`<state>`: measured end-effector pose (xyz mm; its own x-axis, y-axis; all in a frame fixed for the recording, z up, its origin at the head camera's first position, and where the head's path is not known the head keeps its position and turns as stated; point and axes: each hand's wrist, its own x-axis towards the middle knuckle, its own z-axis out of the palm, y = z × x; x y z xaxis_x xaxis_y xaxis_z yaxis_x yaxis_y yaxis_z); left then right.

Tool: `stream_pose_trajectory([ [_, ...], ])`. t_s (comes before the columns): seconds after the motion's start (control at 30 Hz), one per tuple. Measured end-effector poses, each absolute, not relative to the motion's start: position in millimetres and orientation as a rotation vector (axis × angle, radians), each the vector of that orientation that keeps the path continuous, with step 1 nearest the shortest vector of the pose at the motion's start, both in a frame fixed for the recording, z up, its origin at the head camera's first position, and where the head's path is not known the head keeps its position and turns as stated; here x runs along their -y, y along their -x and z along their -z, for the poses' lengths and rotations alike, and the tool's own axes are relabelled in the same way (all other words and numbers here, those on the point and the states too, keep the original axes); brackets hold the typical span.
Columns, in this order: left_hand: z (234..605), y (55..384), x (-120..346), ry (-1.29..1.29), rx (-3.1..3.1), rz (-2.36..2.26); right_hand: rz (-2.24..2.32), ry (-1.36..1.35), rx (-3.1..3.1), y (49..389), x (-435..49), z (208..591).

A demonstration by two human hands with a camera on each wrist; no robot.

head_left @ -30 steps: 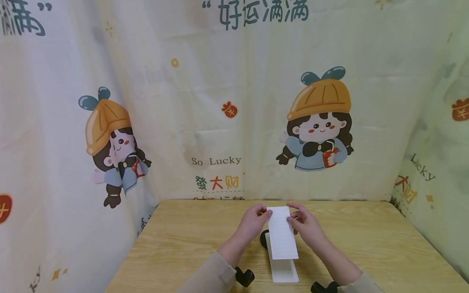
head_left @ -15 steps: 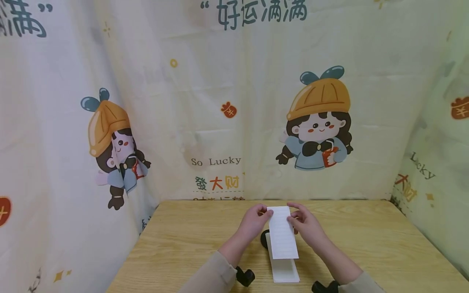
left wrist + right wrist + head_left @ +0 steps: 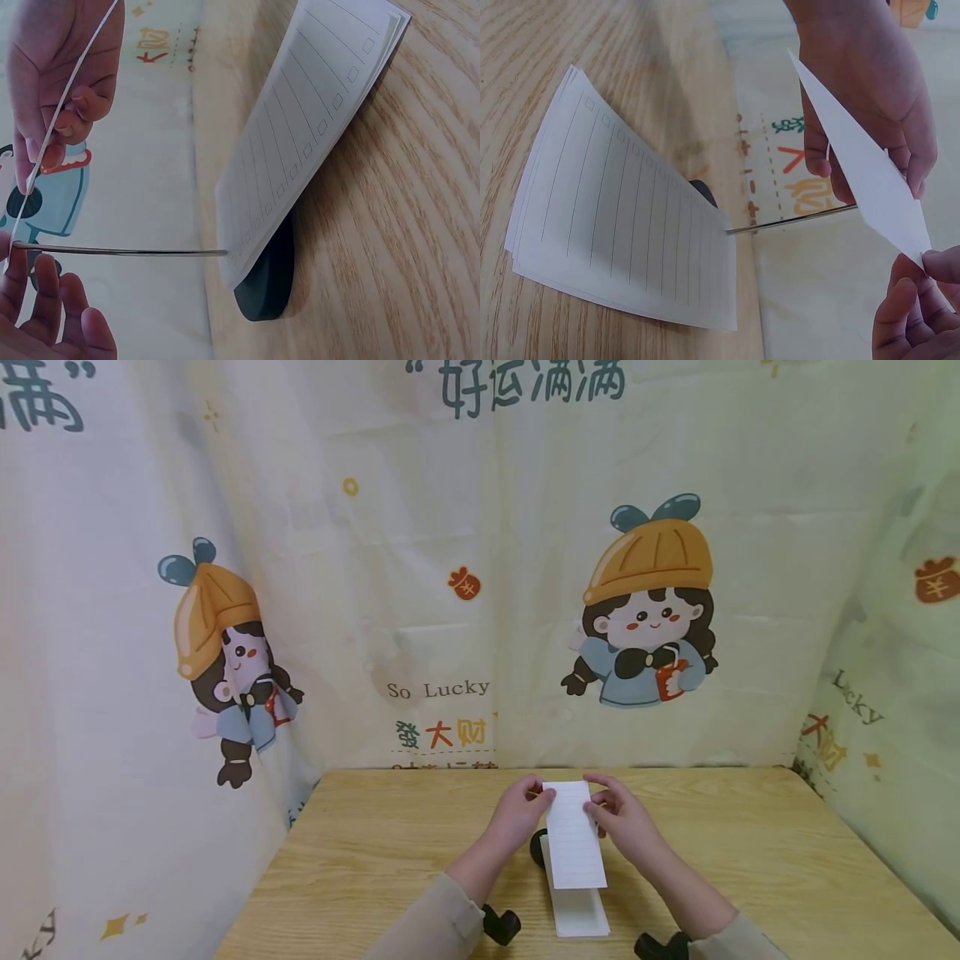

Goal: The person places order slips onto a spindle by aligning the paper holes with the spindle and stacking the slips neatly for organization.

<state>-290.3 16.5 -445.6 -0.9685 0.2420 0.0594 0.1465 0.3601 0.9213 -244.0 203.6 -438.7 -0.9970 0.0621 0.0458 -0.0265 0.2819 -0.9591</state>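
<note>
A lined white sheet is held up between both hands. My left hand pinches its upper left corner, and my right hand pinches the right edge near the top. Below it, a stack of lined checklist sheets leans on a bill spike with a dark round base. Its thin metal rod comes out of the stack near the sheets' top edge and reaches the held sheet, close by the left fingertips. The sheet partly covers the rod's end in the right wrist view.
The wooden table runs back to a printed cloth backdrop, which also hangs at both sides. Dark wrist-worn devices sit at the left cuff and the right cuff.
The head view has shifted slightly, so everything sits a little further left in it. Both hands and the sheet keep the same pose.
</note>
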Motion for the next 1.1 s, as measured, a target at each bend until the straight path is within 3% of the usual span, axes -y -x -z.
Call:
stream_pose_trajectory([
  [1.1,441.5,289.8,-9.9,-0.356,-2.586,-1.638,-1.800,0.039,2.499,248.3,-205.6,436.6],
])
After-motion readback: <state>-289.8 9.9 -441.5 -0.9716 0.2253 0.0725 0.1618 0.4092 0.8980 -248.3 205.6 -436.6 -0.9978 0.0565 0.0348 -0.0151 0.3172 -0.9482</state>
